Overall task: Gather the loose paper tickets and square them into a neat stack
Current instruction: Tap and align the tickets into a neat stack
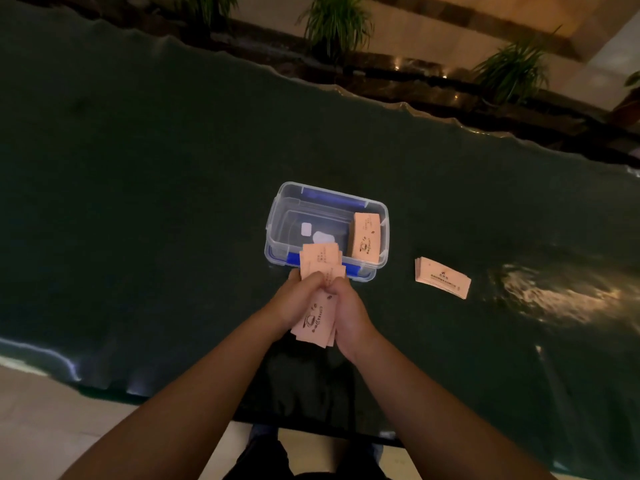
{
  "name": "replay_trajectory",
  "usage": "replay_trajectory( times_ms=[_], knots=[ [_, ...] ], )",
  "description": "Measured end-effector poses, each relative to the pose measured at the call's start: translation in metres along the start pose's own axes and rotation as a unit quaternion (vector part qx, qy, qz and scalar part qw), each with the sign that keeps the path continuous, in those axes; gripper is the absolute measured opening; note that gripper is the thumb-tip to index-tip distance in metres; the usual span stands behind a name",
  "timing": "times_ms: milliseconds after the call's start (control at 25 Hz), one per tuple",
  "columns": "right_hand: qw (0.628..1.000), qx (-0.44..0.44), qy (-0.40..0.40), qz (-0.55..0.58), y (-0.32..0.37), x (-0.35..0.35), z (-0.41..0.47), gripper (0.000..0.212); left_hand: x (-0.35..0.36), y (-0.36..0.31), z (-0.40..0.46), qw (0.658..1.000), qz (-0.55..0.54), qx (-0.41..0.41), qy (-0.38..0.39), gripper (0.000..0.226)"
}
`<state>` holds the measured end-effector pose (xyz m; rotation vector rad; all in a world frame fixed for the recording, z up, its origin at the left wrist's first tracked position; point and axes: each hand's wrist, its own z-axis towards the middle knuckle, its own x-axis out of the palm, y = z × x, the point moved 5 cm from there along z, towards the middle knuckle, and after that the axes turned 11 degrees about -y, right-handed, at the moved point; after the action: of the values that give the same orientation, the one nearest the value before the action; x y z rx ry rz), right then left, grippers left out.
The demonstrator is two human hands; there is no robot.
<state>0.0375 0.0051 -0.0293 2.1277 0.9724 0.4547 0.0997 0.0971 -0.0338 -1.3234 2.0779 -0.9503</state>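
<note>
Both hands hold a bunch of pale pink paper tickets [317, 318] just in front of me, above the dark table. My left hand [299, 301] grips the bunch from the left, and my right hand [348, 315] closes on it from the right. The tickets are uneven: some stick out above my fingers, others fan out below. A second small pile of tickets [442, 277] lies on the table to the right. Inside a clear plastic box [277, 216] a further stack of tickets [365, 239] leans against the right wall.
The box has blue clips and stands just beyond my hands. The dark glossy table [138, 202] stretches wide to both sides, with its near edge close to my body. Potted plants [337, 22] stand beyond the far edge.
</note>
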Motion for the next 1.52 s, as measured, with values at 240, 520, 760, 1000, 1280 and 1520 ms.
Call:
replay_trajectory(
  times_ms=[240,520,760,1000,1280,1520],
  knots=[
    [0.993,-0.065,0.05,-0.09,0.055,-0.075,0.011,0.058,0.068,-0.018,-0.004,0.995,-0.103,0.003,0.011,0.044],
    [0.994,0.028,0.016,0.107,0.069,-0.209,0.03,0.035,0.179,-0.037,-0.02,0.964,-0.264,-0.045,-0.007,0.021],
    [0.99,0.003,-0.038,0.136,0.066,-0.279,0.062,0.072,0.261,-0.028,-0.02,0.961,-0.262,-0.082,-0.021,0.054],
    [0.995,0.015,-0.07,0.072,0.067,-0.325,0.088,0.058,0.277,-0.015,-0.007,0.969,-0.214,-0.12,-0.036,0.047],
    [0.991,0.013,-0.134,0.015,0.084,-0.322,0.131,0.06,0.274,-0.034,0.042,0.994,-0.011,-0.106,-0.034,0.056],
    [0.981,0.053,-0.18,-0.047,0.092,-0.31,0.163,0.067,0.277,-0.048,0.092,0.983,0.153,-0.092,-0.047,0.083]
  ],
)
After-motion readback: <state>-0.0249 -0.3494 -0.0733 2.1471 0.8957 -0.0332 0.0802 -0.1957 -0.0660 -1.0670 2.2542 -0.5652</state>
